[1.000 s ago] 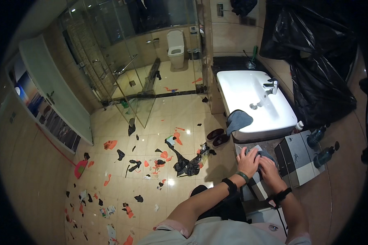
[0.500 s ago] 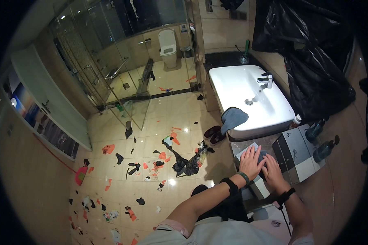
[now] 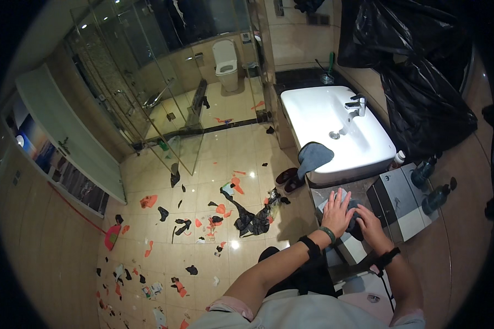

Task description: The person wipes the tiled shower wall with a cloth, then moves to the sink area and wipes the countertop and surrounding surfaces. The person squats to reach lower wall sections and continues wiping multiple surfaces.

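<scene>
My left hand [image 3: 336,211] lies flat with fingers spread on a pale folded cloth [image 3: 328,207] on the dark counter [image 3: 359,186] beside the white sink [image 3: 335,129]. My right hand [image 3: 366,220] is next to it, closed around a dark grey cloth [image 3: 354,211] bunched between the two hands. A grey-blue towel [image 3: 314,156] hangs over the near rim of the sink.
Two dark pump bottles [image 3: 431,186] stand at the counter's right, beside a grey box [image 3: 400,200]. Black plastic bags [image 3: 417,71] cover the wall above. The tiled floor [image 3: 203,214] is littered with orange and black scraps. Dark slippers [image 3: 287,178] lie by the sink; glass shower panels [image 3: 148,98] and a toilet [image 3: 226,63] stand behind.
Both hands stay on the cloths at the counter, shifting only slightly. The view has tilted a little.
</scene>
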### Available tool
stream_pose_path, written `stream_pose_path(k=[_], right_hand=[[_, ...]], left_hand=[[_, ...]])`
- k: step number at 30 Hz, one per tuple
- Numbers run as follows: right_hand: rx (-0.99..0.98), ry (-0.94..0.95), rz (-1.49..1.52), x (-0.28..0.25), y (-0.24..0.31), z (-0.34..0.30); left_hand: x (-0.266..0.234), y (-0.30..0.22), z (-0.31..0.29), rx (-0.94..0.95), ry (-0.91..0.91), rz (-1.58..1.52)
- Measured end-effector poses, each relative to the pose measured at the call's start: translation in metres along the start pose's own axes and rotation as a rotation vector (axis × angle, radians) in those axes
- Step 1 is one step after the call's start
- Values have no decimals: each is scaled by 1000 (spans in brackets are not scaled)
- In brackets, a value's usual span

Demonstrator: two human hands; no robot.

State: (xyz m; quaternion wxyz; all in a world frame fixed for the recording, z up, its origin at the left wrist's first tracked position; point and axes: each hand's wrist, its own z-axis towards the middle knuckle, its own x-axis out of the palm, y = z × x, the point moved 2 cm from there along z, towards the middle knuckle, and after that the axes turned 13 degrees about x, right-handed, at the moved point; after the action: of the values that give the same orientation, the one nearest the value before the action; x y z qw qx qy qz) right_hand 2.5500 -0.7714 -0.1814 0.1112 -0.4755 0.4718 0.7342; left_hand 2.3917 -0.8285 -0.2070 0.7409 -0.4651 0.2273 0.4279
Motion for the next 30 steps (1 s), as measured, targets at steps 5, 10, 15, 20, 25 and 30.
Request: stream_pose_path(k=[5,10,15,20,25,30], right_hand=[[103,-48,24,-7,-10,-23],[75,-16,28,-3,5,3],[-50,14,-49,26,18,51],[-271,-4,-187,50,19,80],[-291,8,-111,50,29,61],[-287,175,-117,41,50,6]], left_hand=[[1,4,0,-30,-41,-77],[-6,8,4,-87,43,-245],[-8,25,12,-210,-48,-509],[3,34,7,-158,-277,-544],[-3,29,-18,-129,-254,-217],[-20,23,-52,-238,-230,-332]])
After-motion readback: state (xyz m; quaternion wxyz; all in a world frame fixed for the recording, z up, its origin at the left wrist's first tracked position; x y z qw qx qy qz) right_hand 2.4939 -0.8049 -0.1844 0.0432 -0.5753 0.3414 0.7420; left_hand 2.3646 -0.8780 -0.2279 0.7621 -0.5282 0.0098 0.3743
